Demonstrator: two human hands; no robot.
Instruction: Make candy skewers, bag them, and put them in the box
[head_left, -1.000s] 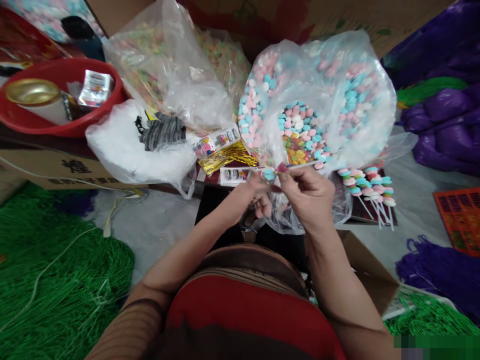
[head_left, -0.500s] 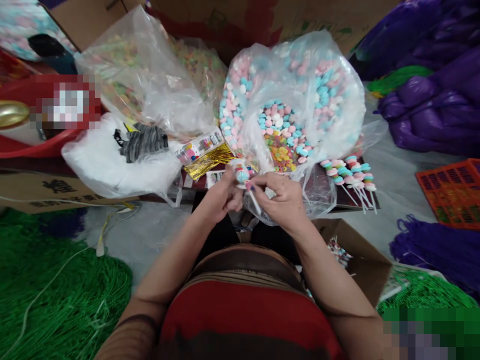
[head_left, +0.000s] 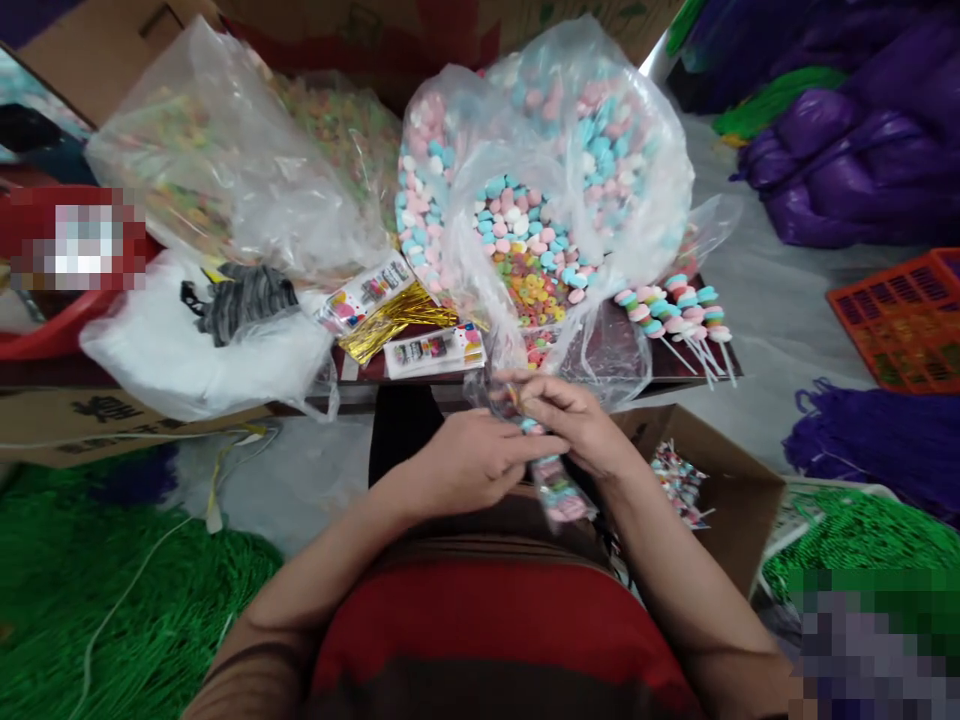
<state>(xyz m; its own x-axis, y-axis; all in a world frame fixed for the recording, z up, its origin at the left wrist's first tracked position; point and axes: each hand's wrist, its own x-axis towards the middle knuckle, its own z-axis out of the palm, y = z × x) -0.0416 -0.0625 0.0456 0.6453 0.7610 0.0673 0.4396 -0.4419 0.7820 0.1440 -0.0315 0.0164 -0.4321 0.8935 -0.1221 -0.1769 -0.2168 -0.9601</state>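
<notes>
Between my hands, over my lap, is a candy skewer (head_left: 556, 490) of pink, blue and white marshmallows in a clear wrapper, tilted with its candy end toward me. My left hand (head_left: 476, 460) closes around its middle, the index finger lying across the wrapper. The fingers of my right hand (head_left: 581, 425) pinch the gathered wrapper end above it. Just beyond my hands, a stack of printed clear sleeves (head_left: 435, 350) lies at the table edge beside gold twist ties (head_left: 397, 318). Several unwrapped candy skewers (head_left: 679, 312) rest at the table's right end.
Open bags hold marshmallows (head_left: 517, 215) and ring gummies (head_left: 532, 290). A white plastic bag (head_left: 202, 350) and a red basin (head_left: 75, 330) stand left. Below right is a cardboard box (head_left: 739, 500) with wrapped candies. An orange crate (head_left: 907, 320) and green strands (head_left: 135, 580) are on the floor.
The skewer went from bare-looking by the table edge to inside a clear wrapper, nearer my body, with its candy end now toward me. My right hand moved to the wrapper's gathered end. The view shifted.
</notes>
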